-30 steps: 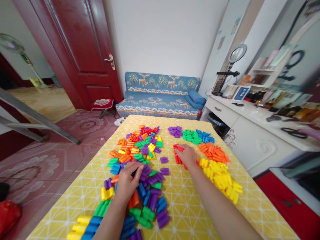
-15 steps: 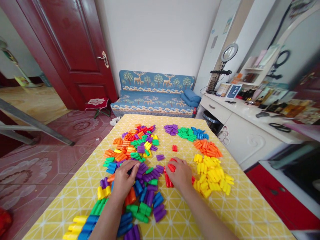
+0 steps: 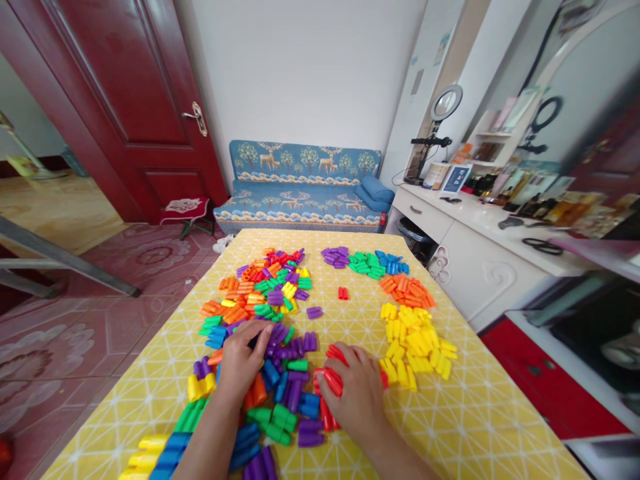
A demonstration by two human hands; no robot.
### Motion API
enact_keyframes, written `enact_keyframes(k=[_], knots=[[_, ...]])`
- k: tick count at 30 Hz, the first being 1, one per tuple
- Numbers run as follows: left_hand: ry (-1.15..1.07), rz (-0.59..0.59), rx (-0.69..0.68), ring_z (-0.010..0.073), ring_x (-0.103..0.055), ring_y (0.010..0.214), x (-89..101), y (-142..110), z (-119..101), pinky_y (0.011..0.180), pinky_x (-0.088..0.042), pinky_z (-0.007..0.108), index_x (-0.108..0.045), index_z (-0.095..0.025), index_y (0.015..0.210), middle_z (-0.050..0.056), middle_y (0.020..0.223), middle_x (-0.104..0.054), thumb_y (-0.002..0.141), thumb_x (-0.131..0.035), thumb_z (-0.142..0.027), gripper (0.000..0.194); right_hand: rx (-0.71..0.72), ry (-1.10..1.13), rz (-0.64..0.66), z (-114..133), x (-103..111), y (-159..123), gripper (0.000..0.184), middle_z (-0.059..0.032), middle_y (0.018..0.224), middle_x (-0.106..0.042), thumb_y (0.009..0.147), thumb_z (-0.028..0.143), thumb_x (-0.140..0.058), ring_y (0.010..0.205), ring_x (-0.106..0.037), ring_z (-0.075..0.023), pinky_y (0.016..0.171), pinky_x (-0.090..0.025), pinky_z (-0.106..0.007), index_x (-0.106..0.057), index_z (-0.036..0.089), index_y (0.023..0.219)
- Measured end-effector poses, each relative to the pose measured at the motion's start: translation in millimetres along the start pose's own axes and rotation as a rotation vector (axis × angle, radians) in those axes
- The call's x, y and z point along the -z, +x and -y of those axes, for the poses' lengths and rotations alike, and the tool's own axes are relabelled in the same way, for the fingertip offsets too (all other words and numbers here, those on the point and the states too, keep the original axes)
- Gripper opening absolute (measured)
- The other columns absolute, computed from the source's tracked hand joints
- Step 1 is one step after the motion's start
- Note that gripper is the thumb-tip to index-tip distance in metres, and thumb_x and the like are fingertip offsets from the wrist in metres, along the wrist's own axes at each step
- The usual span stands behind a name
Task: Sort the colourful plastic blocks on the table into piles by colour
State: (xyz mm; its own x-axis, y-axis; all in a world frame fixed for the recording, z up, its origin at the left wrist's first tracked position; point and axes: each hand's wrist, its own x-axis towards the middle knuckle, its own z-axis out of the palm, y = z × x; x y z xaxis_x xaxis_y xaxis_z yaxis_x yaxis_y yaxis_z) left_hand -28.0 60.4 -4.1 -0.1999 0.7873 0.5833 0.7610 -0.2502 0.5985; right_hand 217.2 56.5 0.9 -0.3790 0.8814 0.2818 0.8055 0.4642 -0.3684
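My right hand (image 3: pixel 357 393) curls over several red plastic blocks (image 3: pixel 332 381) shaped like joined tubes, low over the table. Another red block shows under its thumb side, and a bit of red peeks out at its right edge. My left hand (image 3: pixel 243 353) rests on the mixed pile, fingers bent and thumb near the index finger; something dark shows in the gap, too hidden to name. Purple blocks (image 3: pixel 295 348), blue blocks (image 3: pixel 271 375) and green blocks (image 3: pixel 280 420) lie between the hands. A lone red pair (image 3: pixel 343 293) sits farther off.
Single-colour groups line the right side: yellow blocks (image 3: pixel 417 340), orange blocks (image 3: pixel 407 291), blue ones (image 3: pixel 393 262), green ones (image 3: pixel 367 265), purple ones (image 3: pixel 335 257). A mixed heap (image 3: pixel 270 273) spreads along the left. Beyond the yellow-clothed table (image 3: pixel 480 427) stand a sofa (image 3: pixel 300 193) and a white dresser (image 3: pixel 470 233).
My right hand has moved toward me, and red blocks have come nearer with it. My left hand stays at almost the same spot on the pile. The view has shifted slightly.
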Motion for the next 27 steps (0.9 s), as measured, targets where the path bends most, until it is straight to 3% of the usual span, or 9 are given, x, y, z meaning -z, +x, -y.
enact_keyframes(k=[7, 16, 27], knots=[[-0.010, 0.015, 0.005, 0.0204, -0.068, 0.083, 0.5, -0.2, -0.5, 0.078, -0.052, 0.033, -0.072, -0.019, 0.087, 0.005, 0.086, -0.073, 0.091, -0.054, -0.036, 0.025, 0.109, 0.019, 0.009, -4.8, 12.8, -37.6, 0.019, 0.0021, 0.127, -0.062, 0.084, 0.044, -0.062, 0.112, -0.051, -0.0273, 0.092, -0.041, -0.045, -0.071, 0.036, 0.099], [-0.019, 0.014, 0.017, 0.0206, -0.067, 0.084, -1.6, -0.3, 2.2, 0.079, -0.053, 0.034, -0.072, -0.019, 0.088, 0.006, 0.089, -0.073, 0.091, -0.053, -0.037, 0.026, 0.347, -0.160, -0.024, -70.4, 41.6, -84.9, 0.025, 0.0024, 0.127, -0.064, 0.083, 0.040, -0.064, 0.109, -0.059, -0.0234, 0.093, -0.047, -0.039, -0.068, 0.037, 0.107], [-0.023, 0.014, 0.027, 0.0209, -0.068, 0.085, -0.2, 0.6, 0.6, 0.079, -0.054, 0.034, -0.072, -0.019, 0.088, 0.006, 0.088, -0.073, 0.090, -0.053, -0.038, 0.026, 0.197, -0.245, -0.064, -122.6, 61.2, -83.4, 0.021, 0.0004, 0.113, -0.070, 0.084, 0.041, -0.062, 0.101, -0.065, -0.0240, 0.088, -0.050, -0.039, -0.072, 0.036, 0.101]])
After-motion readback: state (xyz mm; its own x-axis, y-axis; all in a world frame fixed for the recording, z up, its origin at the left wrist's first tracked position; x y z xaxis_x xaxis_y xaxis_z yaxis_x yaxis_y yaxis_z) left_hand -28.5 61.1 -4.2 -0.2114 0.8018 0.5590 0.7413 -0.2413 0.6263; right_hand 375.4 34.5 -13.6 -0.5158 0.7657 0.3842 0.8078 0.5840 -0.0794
